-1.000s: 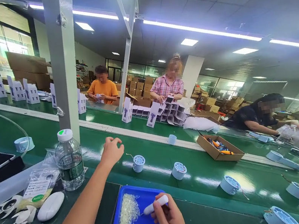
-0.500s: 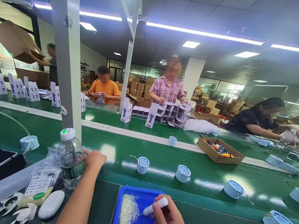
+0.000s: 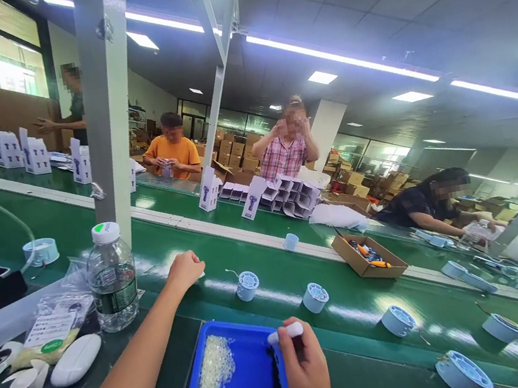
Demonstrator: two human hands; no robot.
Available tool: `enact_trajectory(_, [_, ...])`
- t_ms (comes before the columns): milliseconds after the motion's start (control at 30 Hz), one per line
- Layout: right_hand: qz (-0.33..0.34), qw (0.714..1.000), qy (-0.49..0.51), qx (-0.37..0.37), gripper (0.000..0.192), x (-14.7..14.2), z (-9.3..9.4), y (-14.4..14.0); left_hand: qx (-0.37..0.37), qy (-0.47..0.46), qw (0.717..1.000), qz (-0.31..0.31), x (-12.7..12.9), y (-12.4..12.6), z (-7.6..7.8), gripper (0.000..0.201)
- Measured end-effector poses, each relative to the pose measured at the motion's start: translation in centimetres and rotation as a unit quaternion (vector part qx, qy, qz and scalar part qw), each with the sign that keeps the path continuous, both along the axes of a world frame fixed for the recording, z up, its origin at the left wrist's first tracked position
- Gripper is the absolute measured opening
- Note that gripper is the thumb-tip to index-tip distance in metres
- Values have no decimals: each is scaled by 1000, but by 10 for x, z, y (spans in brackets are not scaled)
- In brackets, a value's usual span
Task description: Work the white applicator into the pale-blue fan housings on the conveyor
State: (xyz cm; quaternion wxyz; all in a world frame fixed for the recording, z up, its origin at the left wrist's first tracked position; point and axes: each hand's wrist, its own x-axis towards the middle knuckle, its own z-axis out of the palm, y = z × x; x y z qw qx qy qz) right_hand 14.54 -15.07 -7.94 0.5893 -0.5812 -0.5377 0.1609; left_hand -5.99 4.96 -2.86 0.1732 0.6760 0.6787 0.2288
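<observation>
The right hand (image 3: 306, 371) pinches a smooth white pen-shaped plastic tool (image 3: 285, 332) between its fingers, over the rim of a shallow blue plastic tray (image 3: 251, 367) strewn with tiny translucent beads. The left hand (image 3: 185, 270), fingers curled loosely together, rests on the glossy green bench (image 3: 358, 310) between a clear ribbed water bottle (image 3: 112, 278) and a pale blue round spool (image 3: 247, 285).

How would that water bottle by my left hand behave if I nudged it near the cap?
The water bottle stands tall and narrow, so a high push could tip it. It looks largely full, so probably heavy and steadier low down. Its round, clear plastic body would likely roll if it fell.
</observation>
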Motion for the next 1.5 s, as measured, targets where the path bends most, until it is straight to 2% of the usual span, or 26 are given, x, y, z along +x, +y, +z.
enact_trajectory(133, [-20,1000,-4,-2,21,2,0,5,-7,7,1000,-4,0,-1,-1,31])
enact_trajectory(233, [-30,999,-17,-2,21,0,2,5,-29,22,999,-2,-3,1,0,24])
enact_trajectory(333, [-31,999,-20,-2,21,-1,3,6,6,13,1000,0,-1,2,8,15])
enact_trajectory(467, [-27,999,-20,-4,21,1,1,8,59,-127,990,10,4,-4,27,20])
enact_trajectory(633, [-29,999,-16,-7,22,1,-3,9,41,-316,947,-43,8,-16,45,28])
enact_trajectory(800, [-32,999,11,8,22,1,0,8,1,-423,903,-72,14,-21,51,30])
enact_trajectory(900, [-26,1000,11,4,23,0,1,9,-8,-441,893,-84,19,-26,55,31])
enact_trajectory(1033, [-9,1000,30,3,24,-2,2,8,-6,-439,894,-93,25,-34,57,32])
enact_trajectory(1200, [41,999,1,-12,24,-7,2,3,-32,-441,891,-104,31,-34,53,32])
enact_trajectory(1333, [45,999,-10,-10,26,-9,5,0,-40,-443,890,-105,32,-33,51,32])
enact_trajectory(1500, [44,999,31,-6,25,-11,12,-8,-76,-488,865,-93,40,-39,50,39])
